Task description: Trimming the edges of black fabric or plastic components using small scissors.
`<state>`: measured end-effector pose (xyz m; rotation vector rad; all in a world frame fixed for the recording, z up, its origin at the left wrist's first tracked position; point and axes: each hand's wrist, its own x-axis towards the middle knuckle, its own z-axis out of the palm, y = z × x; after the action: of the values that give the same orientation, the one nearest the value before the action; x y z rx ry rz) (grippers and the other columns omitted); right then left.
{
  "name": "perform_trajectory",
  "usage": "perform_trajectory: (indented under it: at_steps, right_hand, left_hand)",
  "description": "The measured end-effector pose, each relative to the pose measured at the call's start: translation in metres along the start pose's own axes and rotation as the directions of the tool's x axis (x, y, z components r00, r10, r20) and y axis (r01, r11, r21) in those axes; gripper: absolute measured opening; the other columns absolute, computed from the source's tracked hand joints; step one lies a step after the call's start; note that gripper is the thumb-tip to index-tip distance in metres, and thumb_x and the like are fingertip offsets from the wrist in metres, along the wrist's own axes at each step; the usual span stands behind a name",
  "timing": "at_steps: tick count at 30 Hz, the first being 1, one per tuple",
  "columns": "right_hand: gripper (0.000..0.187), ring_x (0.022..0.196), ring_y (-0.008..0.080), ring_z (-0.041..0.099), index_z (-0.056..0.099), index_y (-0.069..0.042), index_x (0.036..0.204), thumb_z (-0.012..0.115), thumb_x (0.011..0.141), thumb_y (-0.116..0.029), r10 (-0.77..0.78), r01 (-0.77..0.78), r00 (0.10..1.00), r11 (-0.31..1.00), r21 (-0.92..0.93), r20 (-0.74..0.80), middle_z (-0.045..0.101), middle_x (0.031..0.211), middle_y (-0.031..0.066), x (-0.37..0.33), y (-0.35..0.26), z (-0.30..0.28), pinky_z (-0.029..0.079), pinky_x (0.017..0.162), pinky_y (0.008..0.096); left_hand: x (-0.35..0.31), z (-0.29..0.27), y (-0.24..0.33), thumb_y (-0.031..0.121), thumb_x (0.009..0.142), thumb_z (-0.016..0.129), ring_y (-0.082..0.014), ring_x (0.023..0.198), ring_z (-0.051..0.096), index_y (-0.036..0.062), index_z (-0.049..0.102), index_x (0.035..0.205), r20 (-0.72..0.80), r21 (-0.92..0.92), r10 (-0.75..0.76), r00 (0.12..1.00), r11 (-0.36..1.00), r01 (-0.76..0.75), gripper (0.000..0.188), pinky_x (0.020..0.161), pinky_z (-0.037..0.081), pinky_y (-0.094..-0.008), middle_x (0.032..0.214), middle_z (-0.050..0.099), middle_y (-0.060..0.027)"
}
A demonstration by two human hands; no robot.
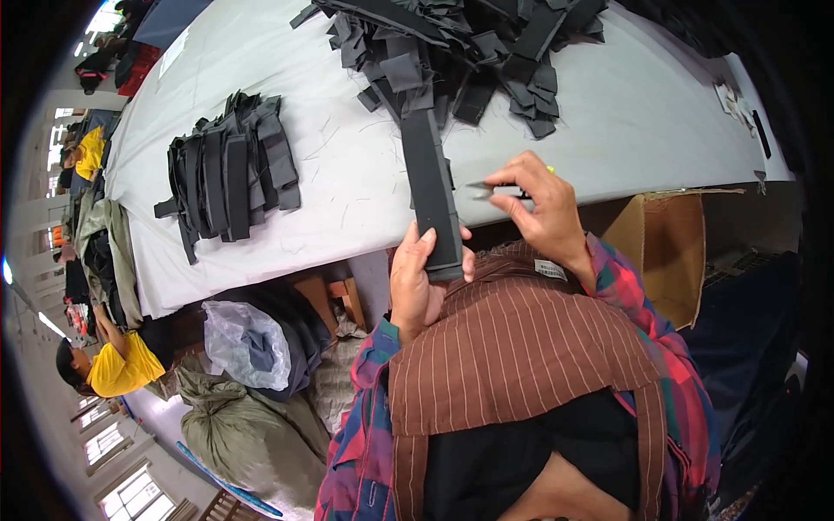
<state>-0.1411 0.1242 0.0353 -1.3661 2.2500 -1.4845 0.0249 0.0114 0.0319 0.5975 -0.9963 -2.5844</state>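
My left hand (420,274) is closed round the near end of a dark grey fabric strip (430,187), its thumb on top. The strip reaches away from me over the table edge, its far end close to the large heap of dark fabric pieces (486,52). In my right hand (549,208) is a pair of thread snips (499,190), gripped between thumb and fingers. Their pointed blades aim left at the strip's right edge, a small gap apart from it. Further left lies a stack of similar dark strips (228,169), side by side.
Loose threads lie scattered on the white-covered table (347,208). A cardboard box (665,252) stands below the table edge at the right. At the lower left are a clear plastic bag (246,345) and a full olive sack (248,443). People in yellow shirts (129,365) are at the far left.
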Motion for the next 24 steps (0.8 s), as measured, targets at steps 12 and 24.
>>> perform_trajectory:
  at_steps: [12,24]
  right_hand:
    - [0.019,0.073,0.0243,0.062,0.066,-0.009,0.094,0.072,0.076,-0.011,-0.047,0.037,0.996,0.992,0.121,0.080,0.059,0.087,0.0049,-0.010,0.000,0.013,0.048,0.061,0.0323]
    - [0.020,0.070,0.0236,0.062,0.066,-0.010,0.094,0.072,0.075,-0.011,-0.078,0.073,0.995,0.995,0.074,0.065,0.060,0.087,0.0046,-0.010,0.000,0.011,0.048,0.059,0.0322]
  left_hand:
    - [0.003,-0.005,-0.003,0.020,0.099,0.039,-0.0224,0.071,0.058,0.0012,0.041,0.119,-0.012,-0.036,-0.013,1.000,0.999,0.013,0.028,0.059,0.049,-0.0335,0.102,0.053,-0.0156]
    - [0.003,-0.005,-0.003,0.020,0.099,0.039,-0.0221,0.071,0.058,0.0012,0.041,0.119,-0.035,-0.037,0.005,0.999,0.999,-0.006,0.028,0.059,0.049,-0.0332,0.101,0.054,-0.0154]
